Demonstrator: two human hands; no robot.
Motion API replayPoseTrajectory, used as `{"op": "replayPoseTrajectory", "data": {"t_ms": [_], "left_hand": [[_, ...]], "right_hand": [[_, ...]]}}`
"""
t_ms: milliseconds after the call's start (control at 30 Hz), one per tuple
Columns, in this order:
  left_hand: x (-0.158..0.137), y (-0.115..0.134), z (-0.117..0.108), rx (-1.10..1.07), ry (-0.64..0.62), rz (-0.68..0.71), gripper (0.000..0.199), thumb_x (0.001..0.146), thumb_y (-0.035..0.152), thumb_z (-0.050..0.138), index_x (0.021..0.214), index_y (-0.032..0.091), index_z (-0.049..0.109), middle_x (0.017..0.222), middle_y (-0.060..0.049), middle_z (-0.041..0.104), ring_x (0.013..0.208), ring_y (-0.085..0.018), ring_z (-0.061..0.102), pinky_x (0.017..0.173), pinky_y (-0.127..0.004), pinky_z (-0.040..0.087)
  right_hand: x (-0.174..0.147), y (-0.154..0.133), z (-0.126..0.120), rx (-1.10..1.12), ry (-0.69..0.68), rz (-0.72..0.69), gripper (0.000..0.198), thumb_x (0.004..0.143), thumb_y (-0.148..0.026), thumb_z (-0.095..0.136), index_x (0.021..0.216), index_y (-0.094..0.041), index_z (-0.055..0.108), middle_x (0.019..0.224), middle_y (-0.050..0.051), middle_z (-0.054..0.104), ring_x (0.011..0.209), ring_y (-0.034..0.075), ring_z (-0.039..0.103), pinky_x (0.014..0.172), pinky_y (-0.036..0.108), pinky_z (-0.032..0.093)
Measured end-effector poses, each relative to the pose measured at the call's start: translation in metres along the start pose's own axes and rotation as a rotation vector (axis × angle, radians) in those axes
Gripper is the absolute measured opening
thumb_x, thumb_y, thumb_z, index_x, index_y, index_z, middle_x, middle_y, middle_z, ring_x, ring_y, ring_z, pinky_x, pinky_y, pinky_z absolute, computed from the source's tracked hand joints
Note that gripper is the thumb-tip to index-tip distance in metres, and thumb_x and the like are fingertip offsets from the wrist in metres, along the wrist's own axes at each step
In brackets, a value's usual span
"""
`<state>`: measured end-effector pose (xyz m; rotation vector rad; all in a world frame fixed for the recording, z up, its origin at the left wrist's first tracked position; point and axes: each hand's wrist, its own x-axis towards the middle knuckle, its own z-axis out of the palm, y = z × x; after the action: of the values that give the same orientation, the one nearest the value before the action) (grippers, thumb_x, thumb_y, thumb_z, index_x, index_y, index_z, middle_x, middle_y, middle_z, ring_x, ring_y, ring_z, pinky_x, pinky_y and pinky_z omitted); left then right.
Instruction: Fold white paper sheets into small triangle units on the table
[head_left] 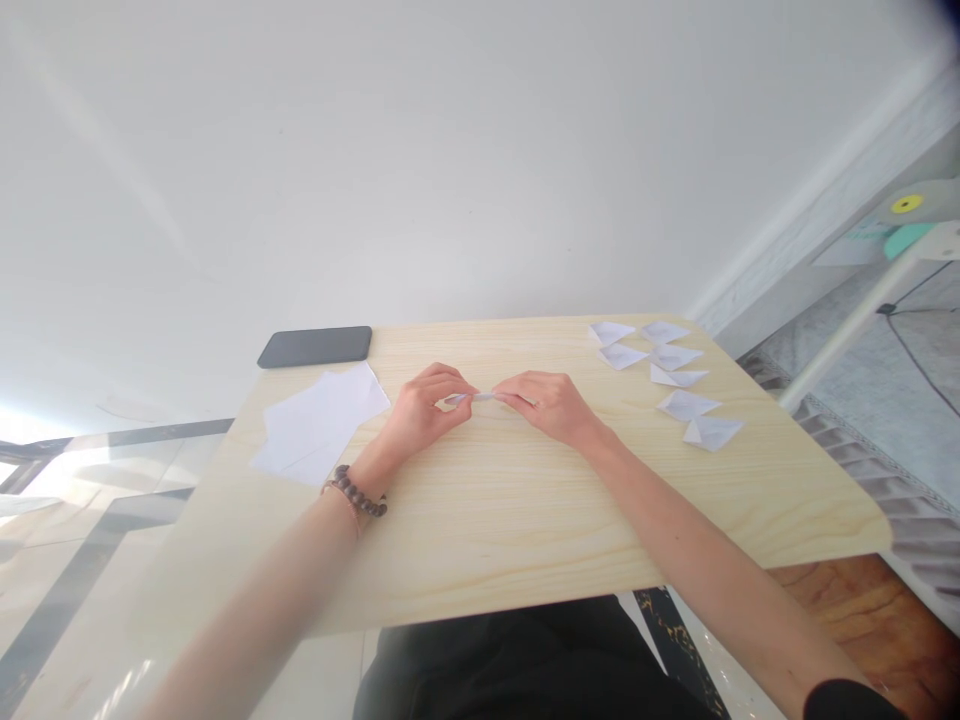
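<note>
Over the middle of the table, my left hand (pixel 431 405) and my right hand (pixel 551 403) pinch a small folded white paper (pixel 485 396) between them. The left thumb and fingers close on one end, and the right fingertips close on the other. Much of the paper is hidden by the fingers; a thin strip shows between the hands. A beaded bracelet (pixel 356 492) circles my left wrist. Left of that hand lie several flat white paper sheets (pixel 322 420), overlapping. Several folded paper boats (pixel 686 404) stand in loose rows right of my right hand.
The light wooden table (pixel 487 540) meets a white wall (pixel 465 170) at its back edge. A dark phone (pixel 315 347) lies at the back left corner. Right of the table stands a white metal pole (pixel 851 330), with cables on the floor beyond it.
</note>
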<state>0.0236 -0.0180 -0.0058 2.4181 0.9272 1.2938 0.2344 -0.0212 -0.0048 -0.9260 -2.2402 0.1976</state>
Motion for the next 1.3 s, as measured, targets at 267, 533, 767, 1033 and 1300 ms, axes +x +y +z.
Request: {"op": "replayPoseTrajectory", "data": {"t_ms": [267, 533, 767, 1033, 1300], "left_hand": [[-0.002, 0.000, -0.002, -0.005, -0.181, -0.105, 0.025, 0.084, 0.019, 0.042, 0.098, 0.018, 0.062, 0.089, -0.006, 0.061, 0.079, -0.012, 0.058, 0.065, -0.021, 0.047], [-0.004, -0.008, -0.005, 0.139, -0.114, -0.185, 0.025, 0.080, 0.038, 0.052, 0.086, 0.019, 0.065, 0.076, -0.003, 0.064, 0.056, -0.009, 0.052, 0.058, -0.021, 0.043], [-0.005, 0.001, -0.006, 0.143, -0.282, -0.234, 0.028, 0.084, 0.036, 0.044, 0.083, 0.020, 0.066, 0.066, 0.001, 0.064, 0.053, -0.009, 0.053, 0.054, -0.019, 0.039], [-0.004, 0.005, -0.010, 0.064, -0.305, -0.310, 0.031, 0.083, 0.039, 0.043, 0.080, 0.019, 0.067, 0.069, 0.001, 0.066, 0.047, -0.007, 0.046, 0.049, -0.018, 0.037], [-0.002, 0.009, -0.007, -0.007, -0.332, -0.292, 0.032, 0.085, 0.036, 0.039, 0.082, 0.019, 0.066, 0.068, 0.001, 0.066, 0.055, -0.009, 0.055, 0.056, -0.018, 0.041]], "right_hand": [[-0.001, 0.005, -0.001, 0.014, 0.009, 0.044, 0.020, 0.086, -0.028, 0.044, 0.088, -0.021, 0.063, 0.084, 0.001, 0.067, 0.076, 0.012, 0.061, 0.071, 0.023, 0.044], [-0.002, 0.004, 0.003, 0.033, 0.029, 0.099, 0.022, 0.086, -0.031, 0.043, 0.086, -0.019, 0.061, 0.079, 0.003, 0.065, 0.068, 0.011, 0.057, 0.065, 0.023, 0.042], [-0.002, 0.001, 0.005, 0.101, 0.006, 0.148, 0.023, 0.079, -0.039, 0.053, 0.085, -0.019, 0.062, 0.078, 0.001, 0.064, 0.062, 0.009, 0.053, 0.061, 0.020, 0.040], [-0.003, 0.003, 0.003, 0.142, -0.041, 0.177, 0.026, 0.083, -0.035, 0.047, 0.078, -0.018, 0.065, 0.068, -0.001, 0.065, 0.055, 0.007, 0.051, 0.055, 0.019, 0.037], [-0.001, -0.001, 0.005, 0.114, -0.088, 0.064, 0.025, 0.085, -0.030, 0.043, 0.083, -0.018, 0.065, 0.071, 0.001, 0.066, 0.062, 0.009, 0.058, 0.060, 0.019, 0.040]]}}
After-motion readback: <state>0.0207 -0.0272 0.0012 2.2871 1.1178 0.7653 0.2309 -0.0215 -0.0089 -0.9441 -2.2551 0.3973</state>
